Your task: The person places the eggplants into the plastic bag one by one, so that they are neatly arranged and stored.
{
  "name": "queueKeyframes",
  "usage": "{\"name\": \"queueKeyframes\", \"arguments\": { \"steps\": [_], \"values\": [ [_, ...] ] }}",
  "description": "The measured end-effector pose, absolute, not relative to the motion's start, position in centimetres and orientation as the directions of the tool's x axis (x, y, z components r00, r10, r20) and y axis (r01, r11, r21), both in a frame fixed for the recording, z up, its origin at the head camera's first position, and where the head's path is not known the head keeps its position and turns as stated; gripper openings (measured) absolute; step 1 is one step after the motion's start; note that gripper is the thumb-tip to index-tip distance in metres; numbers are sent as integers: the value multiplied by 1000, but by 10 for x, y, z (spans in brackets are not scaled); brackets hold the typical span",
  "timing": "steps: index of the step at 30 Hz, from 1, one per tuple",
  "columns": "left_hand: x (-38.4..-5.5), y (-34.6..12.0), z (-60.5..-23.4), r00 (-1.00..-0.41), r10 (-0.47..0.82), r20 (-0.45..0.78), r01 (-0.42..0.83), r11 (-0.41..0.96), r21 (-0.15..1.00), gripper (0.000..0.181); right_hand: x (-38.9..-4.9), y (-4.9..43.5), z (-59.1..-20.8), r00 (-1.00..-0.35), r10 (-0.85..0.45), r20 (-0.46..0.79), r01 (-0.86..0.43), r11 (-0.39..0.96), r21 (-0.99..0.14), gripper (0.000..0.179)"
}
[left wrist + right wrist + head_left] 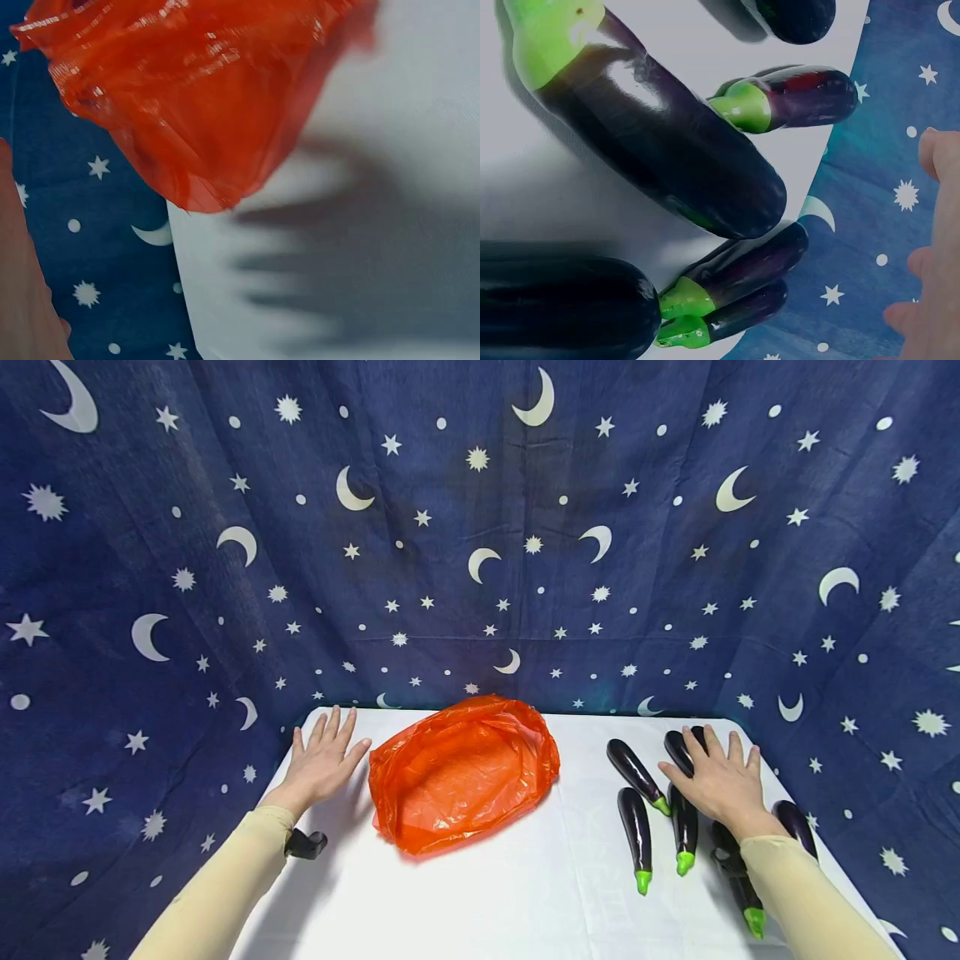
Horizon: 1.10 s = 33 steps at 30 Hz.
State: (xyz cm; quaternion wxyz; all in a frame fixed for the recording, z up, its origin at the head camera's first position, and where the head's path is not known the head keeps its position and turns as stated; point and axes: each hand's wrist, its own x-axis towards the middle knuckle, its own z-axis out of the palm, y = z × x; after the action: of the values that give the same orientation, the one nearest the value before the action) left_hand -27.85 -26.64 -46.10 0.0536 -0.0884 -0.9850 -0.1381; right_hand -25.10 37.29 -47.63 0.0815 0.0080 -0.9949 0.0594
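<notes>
My left hand (321, 767) hovers over the left side of the table with its fingers spread and nothing in them. To its right lies an orange-red plastic bag (465, 781), its wide mouth gaping upward; the left wrist view shows the crumpled bag (210, 112) close by and the hand's shadow on the cloth. My right hand (722, 787), fingers straight and apart, is above a group of glossy dark purple eggplants with green stems. One eggplant (636, 835) lies nearest the bag, another eggplant (667, 142) fills much of the right wrist view. The right hand and forearm partly cover several eggplants.
A white cloth (510, 902) covers the table, which narrows toward the back. Behind and along both sides hangs a dark blue curtain (450, 568) with moons and stars. A black wrist strap device (306, 844) sticks out from the left wrist.
</notes>
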Motion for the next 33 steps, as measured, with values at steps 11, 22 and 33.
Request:
{"name": "queueKeyframes", "arguments": {
  "steps": [11,22,33],
  "values": [
    [-275,-251,-447,-973,197,118,225,921,317,84,-248,365,-476,-981,-25,191,-49,992,-118,95],
    [-273,-235,-435,-971,226,76,238,896,374,85,-240,352,-475,-974,-80,213,-101,991,-90,93],
    [-271,-229,-428,-967,243,75,250,861,443,83,-231,334,-478,-958,-137,253,-166,982,-94,92]
  ]
}}
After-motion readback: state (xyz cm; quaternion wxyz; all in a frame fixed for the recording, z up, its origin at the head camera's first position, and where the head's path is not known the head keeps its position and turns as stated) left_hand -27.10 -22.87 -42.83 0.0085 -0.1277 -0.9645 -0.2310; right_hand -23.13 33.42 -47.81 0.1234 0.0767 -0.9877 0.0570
